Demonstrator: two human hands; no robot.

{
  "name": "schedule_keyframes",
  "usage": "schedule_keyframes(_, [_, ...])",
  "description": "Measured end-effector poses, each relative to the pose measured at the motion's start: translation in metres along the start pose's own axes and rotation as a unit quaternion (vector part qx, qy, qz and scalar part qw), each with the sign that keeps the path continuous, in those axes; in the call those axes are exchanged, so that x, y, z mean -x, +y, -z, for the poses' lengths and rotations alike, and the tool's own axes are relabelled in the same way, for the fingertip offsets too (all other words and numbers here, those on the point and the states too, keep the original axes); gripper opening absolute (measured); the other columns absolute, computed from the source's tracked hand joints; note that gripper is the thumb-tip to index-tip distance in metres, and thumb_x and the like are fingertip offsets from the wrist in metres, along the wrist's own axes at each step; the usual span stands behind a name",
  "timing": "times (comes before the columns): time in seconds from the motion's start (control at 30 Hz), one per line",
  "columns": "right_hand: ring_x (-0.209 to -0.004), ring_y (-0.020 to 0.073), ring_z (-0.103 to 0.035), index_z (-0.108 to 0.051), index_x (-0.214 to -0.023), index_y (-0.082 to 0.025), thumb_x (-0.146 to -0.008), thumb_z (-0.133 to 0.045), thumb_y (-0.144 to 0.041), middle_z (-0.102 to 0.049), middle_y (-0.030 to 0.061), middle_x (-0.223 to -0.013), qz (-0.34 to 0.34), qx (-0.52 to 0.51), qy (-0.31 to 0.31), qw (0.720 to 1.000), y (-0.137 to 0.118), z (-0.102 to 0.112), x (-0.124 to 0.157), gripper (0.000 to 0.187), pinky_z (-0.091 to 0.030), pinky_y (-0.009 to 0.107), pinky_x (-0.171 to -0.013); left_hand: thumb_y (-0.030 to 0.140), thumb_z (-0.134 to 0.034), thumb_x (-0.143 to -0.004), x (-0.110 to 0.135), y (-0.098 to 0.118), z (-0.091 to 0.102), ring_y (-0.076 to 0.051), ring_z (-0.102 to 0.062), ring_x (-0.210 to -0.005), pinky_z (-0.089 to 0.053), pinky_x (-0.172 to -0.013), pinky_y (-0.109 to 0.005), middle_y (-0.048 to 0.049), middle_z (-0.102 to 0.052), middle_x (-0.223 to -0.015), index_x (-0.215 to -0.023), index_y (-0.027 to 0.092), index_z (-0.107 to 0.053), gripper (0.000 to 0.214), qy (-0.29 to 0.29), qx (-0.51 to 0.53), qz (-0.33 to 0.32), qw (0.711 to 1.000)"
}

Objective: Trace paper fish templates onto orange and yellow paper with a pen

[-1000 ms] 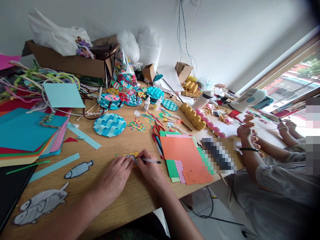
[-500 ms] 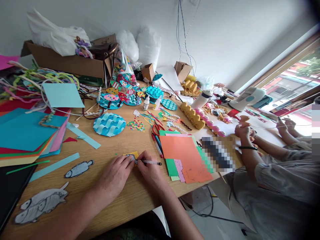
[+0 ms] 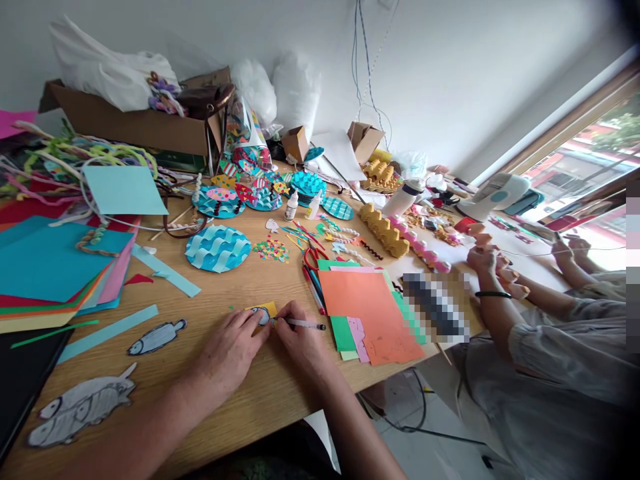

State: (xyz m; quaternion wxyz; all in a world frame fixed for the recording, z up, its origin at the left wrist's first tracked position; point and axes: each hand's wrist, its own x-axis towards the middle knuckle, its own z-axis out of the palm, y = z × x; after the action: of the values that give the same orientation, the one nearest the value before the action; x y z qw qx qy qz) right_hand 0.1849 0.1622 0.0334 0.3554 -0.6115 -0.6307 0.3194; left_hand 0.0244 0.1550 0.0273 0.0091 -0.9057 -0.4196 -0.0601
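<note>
My left hand (image 3: 227, 353) lies on the wooden table (image 3: 260, 400), fingers pressing down a small grey fish cut-out (image 3: 261, 314) that rests on a yellow piece of paper (image 3: 266, 308). My right hand (image 3: 300, 343) is closed round a pen (image 3: 305, 325), its tip at the edge of the fish cut-out. Both hands touch side by side near the table's front edge.
Orange, green and pink sheets (image 3: 367, 317) lie just right of my hands. Two grey paper fish (image 3: 157, 337) (image 3: 83, 407) lie at the left, past a blue strip (image 3: 107, 333). Blue wavy discs (image 3: 217, 248), scissors (image 3: 315, 257), coloured paper stacks (image 3: 55, 267). Another person's hands (image 3: 487, 263) work at the right.
My hands have stayed in place over the fish cut-out; the pen has shifted only slightly. The other person's hands at the right have moved a little.
</note>
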Motion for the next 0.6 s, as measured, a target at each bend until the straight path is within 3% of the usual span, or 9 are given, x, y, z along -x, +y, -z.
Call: schedule_keyframes(0.6, [-0.055, 0.0131, -0.048, -0.048, -0.065, -0.021, -0.069, -0.046, -0.017, -0.052, -0.0027, -0.059, -0.005, -0.012, 0.028, 1.000, 0.0036, 0.0021, 0.0000, 0.006, -0.033, 0.023, -0.053, 0.002, -0.045, -0.084, -0.0031, 0.0039, 0.0035, -0.026, -0.056, -0.104, -0.046, -0.092, -0.043, -0.0092, -0.063, -0.116, -0.119, 0.018, -0.060, 0.042, -0.001, -0.035, -0.009, 0.999])
